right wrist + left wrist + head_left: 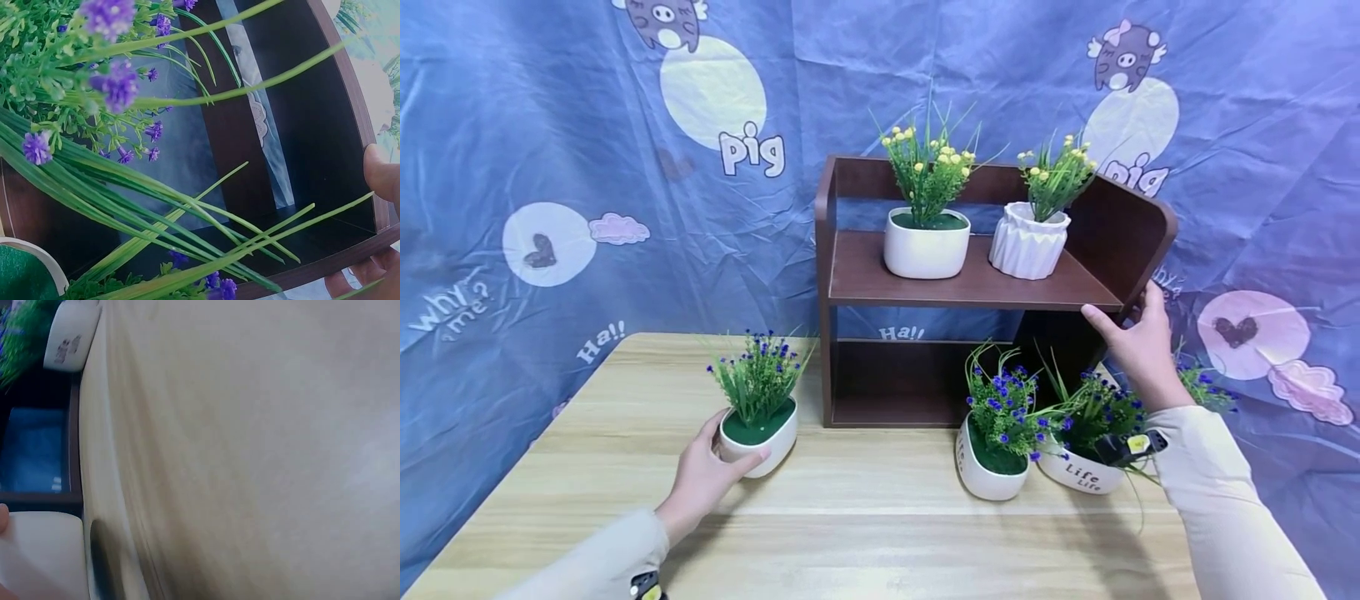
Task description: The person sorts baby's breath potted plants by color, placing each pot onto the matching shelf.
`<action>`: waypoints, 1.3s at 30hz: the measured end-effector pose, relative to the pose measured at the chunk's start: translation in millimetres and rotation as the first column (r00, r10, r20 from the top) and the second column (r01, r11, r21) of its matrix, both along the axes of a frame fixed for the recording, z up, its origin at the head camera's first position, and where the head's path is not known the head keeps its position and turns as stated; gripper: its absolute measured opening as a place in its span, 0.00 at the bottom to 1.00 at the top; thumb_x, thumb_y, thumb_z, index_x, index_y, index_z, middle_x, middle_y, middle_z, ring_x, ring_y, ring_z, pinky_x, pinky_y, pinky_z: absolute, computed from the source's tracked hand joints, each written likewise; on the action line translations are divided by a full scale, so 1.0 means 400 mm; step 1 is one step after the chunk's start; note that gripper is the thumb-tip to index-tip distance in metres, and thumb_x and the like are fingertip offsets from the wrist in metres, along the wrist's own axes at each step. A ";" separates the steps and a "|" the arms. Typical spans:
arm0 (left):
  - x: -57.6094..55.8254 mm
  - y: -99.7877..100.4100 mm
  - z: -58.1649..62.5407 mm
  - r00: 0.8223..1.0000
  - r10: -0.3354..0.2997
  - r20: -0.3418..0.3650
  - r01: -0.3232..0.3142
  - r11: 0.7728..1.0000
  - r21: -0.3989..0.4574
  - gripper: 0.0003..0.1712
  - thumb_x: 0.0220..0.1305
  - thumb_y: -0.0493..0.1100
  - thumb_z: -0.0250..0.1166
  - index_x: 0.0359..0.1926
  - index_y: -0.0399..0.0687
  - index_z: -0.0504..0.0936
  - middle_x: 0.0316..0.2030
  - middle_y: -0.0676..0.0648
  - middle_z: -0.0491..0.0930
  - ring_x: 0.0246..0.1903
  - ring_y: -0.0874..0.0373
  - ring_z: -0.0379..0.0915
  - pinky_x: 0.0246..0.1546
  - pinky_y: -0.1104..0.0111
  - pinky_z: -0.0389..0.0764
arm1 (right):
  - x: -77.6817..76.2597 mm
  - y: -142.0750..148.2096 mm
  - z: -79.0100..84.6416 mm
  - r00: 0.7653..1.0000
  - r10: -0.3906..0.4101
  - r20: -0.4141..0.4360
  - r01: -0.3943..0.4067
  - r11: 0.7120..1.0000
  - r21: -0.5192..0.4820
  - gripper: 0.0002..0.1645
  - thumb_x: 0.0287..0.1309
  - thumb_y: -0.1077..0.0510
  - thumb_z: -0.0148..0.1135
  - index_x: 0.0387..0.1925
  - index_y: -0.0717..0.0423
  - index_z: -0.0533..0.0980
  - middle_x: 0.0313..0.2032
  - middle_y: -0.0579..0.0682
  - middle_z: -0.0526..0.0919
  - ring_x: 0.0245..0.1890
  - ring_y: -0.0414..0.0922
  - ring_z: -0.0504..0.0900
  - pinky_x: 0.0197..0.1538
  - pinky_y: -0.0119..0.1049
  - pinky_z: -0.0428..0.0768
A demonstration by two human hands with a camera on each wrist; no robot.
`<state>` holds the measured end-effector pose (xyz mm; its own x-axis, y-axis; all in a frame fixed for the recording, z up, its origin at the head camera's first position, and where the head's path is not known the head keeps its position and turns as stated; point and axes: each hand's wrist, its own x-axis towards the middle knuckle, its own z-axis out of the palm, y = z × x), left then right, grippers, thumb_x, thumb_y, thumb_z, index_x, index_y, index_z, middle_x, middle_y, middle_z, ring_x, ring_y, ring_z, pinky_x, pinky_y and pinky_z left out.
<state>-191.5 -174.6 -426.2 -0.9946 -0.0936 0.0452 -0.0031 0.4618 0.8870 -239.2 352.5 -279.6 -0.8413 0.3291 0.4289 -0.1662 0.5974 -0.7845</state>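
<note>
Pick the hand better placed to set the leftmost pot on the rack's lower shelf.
Left, most likely: the left hand holds that pot, just left of the rack. The right hand grips the rack's right side, well away from that pot.

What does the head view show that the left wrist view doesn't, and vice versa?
Head only: the right hand, the smooth-potted yellow plant, the ribbed-potted yellow plant, and the flowers of the held white pot.

Left wrist only: no extra object I can make out; just a close, cropped look at the held white pot's wall.

Both: the left hand (only a bit in the wrist view), held white pot, brown shelf, table, blue backdrop, and a lettered pot.
</note>
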 end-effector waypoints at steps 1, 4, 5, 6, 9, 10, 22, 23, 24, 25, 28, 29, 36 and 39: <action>0.008 0.002 0.003 1.000 -0.006 -0.002 0.006 1.000 -0.006 0.57 0.47 0.50 0.77 0.71 0.36 0.56 0.66 0.32 0.63 0.65 0.38 0.60 0.65 0.50 0.61 | 0.000 0.000 -0.002 1.000 -0.002 -0.001 0.002 1.000 -0.001 0.46 0.61 0.48 0.61 0.73 0.48 0.48 0.66 0.59 0.61 0.63 0.48 0.64 0.60 0.32 0.69; 0.026 0.008 0.009 1.000 -0.025 -0.008 0.024 0.999 -0.031 0.58 0.45 0.51 0.78 0.71 0.36 0.56 0.65 0.31 0.64 0.64 0.38 0.61 0.64 0.49 0.62 | -0.001 -0.001 -0.004 1.000 -0.011 -0.004 0.011 1.000 -0.005 0.46 0.61 0.48 0.62 0.73 0.48 0.49 0.65 0.58 0.61 0.63 0.47 0.64 0.61 0.32 0.68; 0.031 0.011 0.011 0.999 -0.030 -0.010 0.030 0.999 -0.037 0.58 0.45 0.52 0.78 0.71 0.36 0.56 0.65 0.31 0.64 0.64 0.38 0.61 0.64 0.49 0.62 | -0.001 -0.001 -0.004 1.000 -0.014 -0.008 0.014 1.000 -0.006 0.46 0.61 0.48 0.62 0.73 0.48 0.49 0.65 0.58 0.62 0.63 0.47 0.64 0.60 0.32 0.67; 0.036 0.014 0.012 0.999 -0.037 -0.014 0.036 0.999 -0.035 0.58 0.45 0.52 0.78 0.71 0.37 0.56 0.65 0.31 0.65 0.64 0.38 0.61 0.64 0.50 0.62 | -0.002 -0.001 -0.004 1.000 -0.016 -0.011 0.016 1.000 -0.007 0.45 0.61 0.48 0.62 0.72 0.48 0.49 0.65 0.58 0.62 0.63 0.47 0.64 0.61 0.32 0.67; 0.046 0.024 0.015 0.997 -0.063 -0.036 0.062 0.998 -0.025 0.56 0.45 0.51 0.78 0.70 0.37 0.58 0.64 0.32 0.66 0.64 0.39 0.62 0.64 0.52 0.63 | -0.002 -0.004 -0.002 1.000 -0.013 -0.009 0.013 1.000 -0.008 0.46 0.61 0.47 0.62 0.73 0.48 0.48 0.66 0.59 0.61 0.63 0.46 0.64 0.61 0.32 0.67; 0.048 0.029 0.015 0.996 -0.072 -0.048 0.070 0.997 -0.030 0.55 0.44 0.51 0.78 0.69 0.37 0.60 0.63 0.32 0.67 0.64 0.39 0.63 0.64 0.52 0.63 | -0.002 -0.004 -0.001 1.000 -0.011 -0.010 0.011 1.000 -0.008 0.46 0.61 0.48 0.61 0.73 0.47 0.48 0.66 0.59 0.61 0.63 0.46 0.64 0.60 0.32 0.68; 0.064 0.104 0.010 0.972 -0.184 -0.148 0.177 0.982 -0.059 0.53 0.40 0.50 0.80 0.67 0.41 0.65 0.60 0.38 0.73 0.60 0.44 0.68 0.62 0.50 0.66 | -0.004 -0.004 -0.002 1.000 -0.011 -0.012 0.011 1.000 -0.016 0.46 0.61 0.48 0.61 0.73 0.48 0.48 0.65 0.58 0.62 0.63 0.45 0.65 0.60 0.33 0.68; 0.065 0.111 0.008 0.969 -0.192 -0.153 0.185 0.981 -0.059 0.54 0.40 0.50 0.80 0.67 0.41 0.66 0.60 0.38 0.73 0.60 0.45 0.69 0.62 0.51 0.66 | -0.005 -0.004 -0.001 1.000 -0.014 -0.011 0.014 1.000 -0.012 0.46 0.61 0.48 0.61 0.73 0.48 0.48 0.65 0.58 0.62 0.62 0.46 0.65 0.60 0.32 0.68; 0.066 0.118 0.005 0.967 -0.201 -0.158 0.196 0.979 -0.051 0.54 0.39 0.50 0.81 0.67 0.40 0.66 0.61 0.38 0.73 0.60 0.45 0.68 0.61 0.52 0.67 | -0.005 -0.004 0.000 1.000 -0.016 -0.008 0.016 1.000 -0.009 0.46 0.61 0.48 0.61 0.73 0.49 0.48 0.65 0.58 0.62 0.62 0.46 0.65 0.59 0.32 0.68; 0.067 0.126 0.002 0.965 -0.211 -0.157 0.208 0.977 -0.038 0.54 0.39 0.49 0.81 0.67 0.40 0.66 0.61 0.39 0.73 0.61 0.46 0.68 0.61 0.53 0.67 | -0.005 -0.003 0.000 1.000 -0.020 -0.002 0.020 1.000 -0.004 0.46 0.61 0.48 0.61 0.73 0.49 0.48 0.65 0.59 0.62 0.62 0.47 0.65 0.59 0.33 0.68; 0.069 0.150 -0.006 0.956 -0.243 -0.162 0.245 0.969 -0.008 0.55 0.37 0.49 0.82 0.66 0.40 0.66 0.61 0.39 0.72 0.62 0.46 0.67 0.61 0.56 0.68 | -0.004 0.001 0.002 1.000 -0.026 0.004 0.026 1.000 0.003 0.47 0.62 0.49 0.61 0.74 0.50 0.47 0.65 0.60 0.61 0.62 0.50 0.66 0.59 0.34 0.68; 0.069 0.158 -0.008 0.953 -0.254 -0.164 0.258 0.966 0.004 0.55 0.37 0.49 0.82 0.66 0.40 0.67 0.62 0.39 0.72 0.62 0.46 0.67 0.61 0.56 0.67 | -0.004 0.002 0.002 1.000 -0.028 0.007 0.028 1.000 0.005 0.47 0.62 0.49 0.61 0.74 0.50 0.47 0.66 0.60 0.61 0.62 0.50 0.65 0.59 0.35 0.68; 0.064 0.212 -0.008 0.940 -0.300 -0.162 0.316 0.945 0.082 0.55 0.35 0.46 0.83 0.66 0.40 0.67 0.63 0.41 0.71 0.64 0.48 0.65 0.61 0.58 0.67 | -0.005 0.000 0.001 1.000 -0.016 -0.007 0.016 1.000 -0.008 0.46 0.62 0.50 0.61 0.73 0.50 0.48 0.64 0.58 0.62 0.61 0.47 0.66 0.57 0.31 0.68; 0.057 0.235 -0.010 0.930 -0.325 -0.172 0.345 0.933 0.105 0.55 0.35 0.44 0.82 0.67 0.38 0.66 0.63 0.41 0.70 0.63 0.49 0.66 0.62 0.60 0.67 | -0.006 -0.002 0.000 1.000 -0.012 -0.002 0.012 1.000 -0.005 0.46 0.62 0.50 0.61 0.73 0.49 0.48 0.64 0.59 0.62 0.61 0.48 0.67 0.56 0.31 0.69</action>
